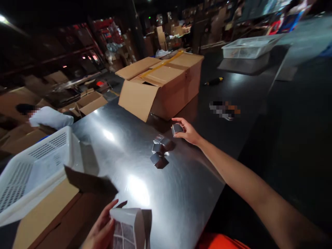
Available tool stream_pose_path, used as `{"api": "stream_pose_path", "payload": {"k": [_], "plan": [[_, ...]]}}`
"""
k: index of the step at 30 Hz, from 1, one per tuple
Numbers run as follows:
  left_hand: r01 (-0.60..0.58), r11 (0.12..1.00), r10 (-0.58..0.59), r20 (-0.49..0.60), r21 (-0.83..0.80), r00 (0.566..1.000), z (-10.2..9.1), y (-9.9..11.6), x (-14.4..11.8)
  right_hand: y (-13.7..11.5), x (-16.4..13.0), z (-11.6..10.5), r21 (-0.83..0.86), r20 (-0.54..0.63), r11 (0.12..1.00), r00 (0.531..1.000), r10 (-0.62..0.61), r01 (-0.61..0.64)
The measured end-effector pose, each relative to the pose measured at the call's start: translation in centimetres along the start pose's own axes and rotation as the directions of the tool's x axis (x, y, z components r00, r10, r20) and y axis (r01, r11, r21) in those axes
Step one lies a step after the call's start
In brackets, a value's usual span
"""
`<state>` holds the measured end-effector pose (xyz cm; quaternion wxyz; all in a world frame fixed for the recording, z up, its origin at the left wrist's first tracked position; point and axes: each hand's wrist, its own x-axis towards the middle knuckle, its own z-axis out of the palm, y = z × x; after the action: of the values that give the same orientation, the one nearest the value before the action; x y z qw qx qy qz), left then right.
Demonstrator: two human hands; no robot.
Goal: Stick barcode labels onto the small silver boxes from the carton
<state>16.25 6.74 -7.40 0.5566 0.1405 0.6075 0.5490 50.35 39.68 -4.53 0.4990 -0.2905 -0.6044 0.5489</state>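
My right hand [187, 131] reaches out over the shiny metal table [181, 193] and pinches a small grey box [177, 129] between thumb and fingers. Just left of it, a few more small grey boxes [160, 152] lie in a loose cluster on the table. My left hand [101, 230] is low at the near edge, gripping a white paper bag [129, 228] with its open top toward the table. A dark cardboard flap [90, 183] juts out just above that hand.
A large open cardboard box [166, 83] stands at the table's far end. A white plastic basket [33, 169] sits at the left, another white basket [249, 46] far right. A yellow-black tool [214, 81] lies beyond. A person in white [49, 117] bends at left.
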Motion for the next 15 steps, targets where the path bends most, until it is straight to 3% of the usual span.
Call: {"api": "stream_pose_path", "payload": {"k": [3, 6, 8, 9, 12, 15], "plan": [[0.003, 1.0, -0.003, 0.035, -0.018, 0.999, 0.9, 0.5, -0.2, 1.9, 0.7, -0.3, -0.349, 0.009, 0.937, 1.0, 0.014, -0.01], [-0.008, 0.998, 0.015, 0.128, -0.055, 0.992, 1.0, 0.9, 0.3, 2.1, 0.5, 0.3, -0.56, 0.178, 0.8, 0.974, -0.138, 0.215], [-0.025, 0.995, 0.042, 0.188, -0.092, 0.981, 1.0, 1.1, 0.5, 1.4, 0.5, 1.2, -0.651, 0.362, 0.654, 0.915, -0.177, 0.384], [-0.036, 0.993, 0.059, 0.214, -0.112, 0.975, 1.1, 1.1, 0.6, 1.1, 0.7, 1.7, -0.686, 0.453, 0.577, 0.881, -0.137, 0.443], [-0.053, 0.985, 0.098, 0.279, -0.163, 0.955, 1.3, 1.0, 1.1, 0.2, 2.2, 3.6, -0.725, 0.65, 0.387, 0.752, 0.11, 0.569], [-0.046, 0.976, 0.119, 0.349, -0.212, 0.93, 1.1, 0.7, 2.2, 0.1, 3.7, 5.9, -0.676, 0.737, 0.323, 0.607, 0.297, 0.662]]}}
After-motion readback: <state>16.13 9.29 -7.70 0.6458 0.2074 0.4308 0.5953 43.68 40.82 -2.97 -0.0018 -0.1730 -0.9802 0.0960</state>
